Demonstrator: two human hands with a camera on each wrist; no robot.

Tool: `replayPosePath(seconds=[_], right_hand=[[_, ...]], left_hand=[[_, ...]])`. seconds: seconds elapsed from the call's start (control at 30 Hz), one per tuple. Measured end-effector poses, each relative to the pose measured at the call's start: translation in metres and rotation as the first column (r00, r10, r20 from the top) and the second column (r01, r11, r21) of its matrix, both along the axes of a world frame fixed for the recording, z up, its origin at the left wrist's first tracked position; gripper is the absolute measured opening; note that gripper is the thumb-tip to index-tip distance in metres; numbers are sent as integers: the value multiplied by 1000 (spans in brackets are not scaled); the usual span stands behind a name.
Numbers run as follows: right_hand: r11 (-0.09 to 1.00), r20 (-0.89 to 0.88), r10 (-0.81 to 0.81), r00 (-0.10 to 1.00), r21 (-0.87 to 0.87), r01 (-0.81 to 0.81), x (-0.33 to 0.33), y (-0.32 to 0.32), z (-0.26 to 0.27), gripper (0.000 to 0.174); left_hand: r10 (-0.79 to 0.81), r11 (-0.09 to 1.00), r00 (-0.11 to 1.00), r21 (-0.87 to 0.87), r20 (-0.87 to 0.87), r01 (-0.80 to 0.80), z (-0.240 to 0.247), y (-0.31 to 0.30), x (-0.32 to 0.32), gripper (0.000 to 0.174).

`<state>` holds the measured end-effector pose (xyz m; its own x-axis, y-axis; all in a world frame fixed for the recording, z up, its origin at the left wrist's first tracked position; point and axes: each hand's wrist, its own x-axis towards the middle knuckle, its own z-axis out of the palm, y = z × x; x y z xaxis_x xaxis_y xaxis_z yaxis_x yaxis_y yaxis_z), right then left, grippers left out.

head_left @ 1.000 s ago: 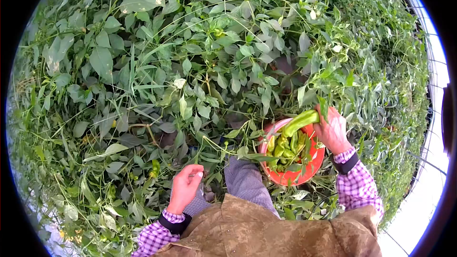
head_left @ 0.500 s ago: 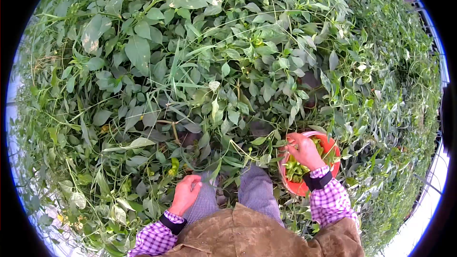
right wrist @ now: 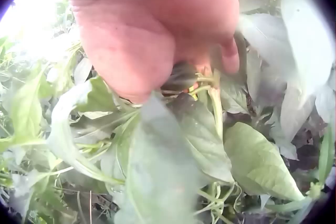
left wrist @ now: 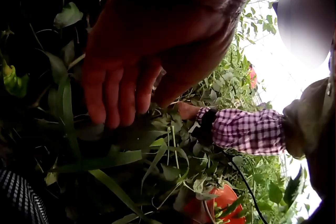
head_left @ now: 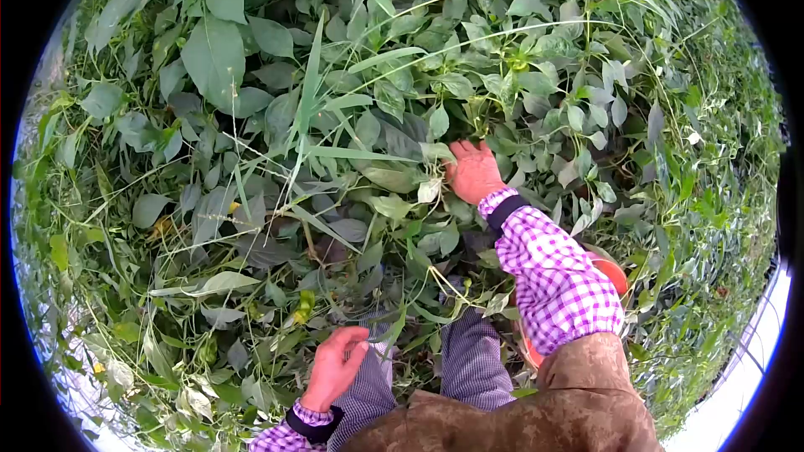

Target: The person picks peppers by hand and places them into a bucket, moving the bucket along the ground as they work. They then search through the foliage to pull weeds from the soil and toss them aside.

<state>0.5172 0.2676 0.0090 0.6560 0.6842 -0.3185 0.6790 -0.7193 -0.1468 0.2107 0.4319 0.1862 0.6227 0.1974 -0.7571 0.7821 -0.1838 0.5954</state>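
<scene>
My right hand (head_left: 474, 172) reaches into the leafy pepper plants (head_left: 536, 109) ahead of me, its fingertips among the leaves. In the right wrist view a pale green stem (right wrist: 216, 106) runs down just below the palm, between the thumb and a fingertip; leaves hide part of the fingers. My left hand (head_left: 337, 366) hangs loosely over my left knee and holds nothing; the left wrist view shows its fingers (left wrist: 126, 98) pointing down. A red bucket (head_left: 611, 274) stands by my right leg, mostly covered by my right sleeve, its contents hidden.
A yellow-green pepper (head_left: 303, 307) hangs low in the foliage left of my knees. Long grass blades (head_left: 310, 84) cross the plants in front. A thin twig (head_left: 444, 280) sticks up between me and the plants. Dense foliage surrounds my legs.
A second ago my right hand held a long green pepper over the bucket; it then hovered above the bucket and has moved forward and left into the plants. The left hand stays near my knee.
</scene>
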Motion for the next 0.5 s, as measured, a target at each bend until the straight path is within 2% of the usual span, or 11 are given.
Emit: replayPosePath(seconds=[0.03,0.07,0.1,0.17,0.23,0.27,0.3,0.4,0.43,0.5], right_hand=[[997,-76,77,994,34,-75,7,-18,11,18],[989,-66,140,988,65,-135,11,-38,16,16],[983,-111,181,977,-9,-183,15,-51,30,14],[971,-138,224,965,-49,-232,23,-71,45,14],[957,-262,126,957,-222,-187,33,-81,55,17],[932,-198,241,950,-224,-283,39,-94,45,21],[931,-195,241,951,-232,-283,40,-96,46,21],[928,-141,287,947,-202,-312,37,-95,56,22],[941,-98,309,946,-115,-320,37,-93,49,22],[970,-186,242,952,38,-239,34,-86,57,23]], left_hand=[[24,1000,1000,1,-2,-24,-2,0,5,22],[-26,1000,999,3,42,26,-5,0,9,22],[-81,997,992,8,93,81,-8,-1,15,22],[-151,988,982,31,110,149,-6,3,39,23],[-176,983,976,77,130,167,-7,7,56,23],[-151,988,970,72,191,139,-6,9,64,23],[-186,980,962,109,198,167,-4,12,72,23],[-188,979,959,114,210,167,7,24,84,22],[-130,991,967,62,221,119,7,31,81,22],[-84,996,983,24,161,81,24,49,77,23]])
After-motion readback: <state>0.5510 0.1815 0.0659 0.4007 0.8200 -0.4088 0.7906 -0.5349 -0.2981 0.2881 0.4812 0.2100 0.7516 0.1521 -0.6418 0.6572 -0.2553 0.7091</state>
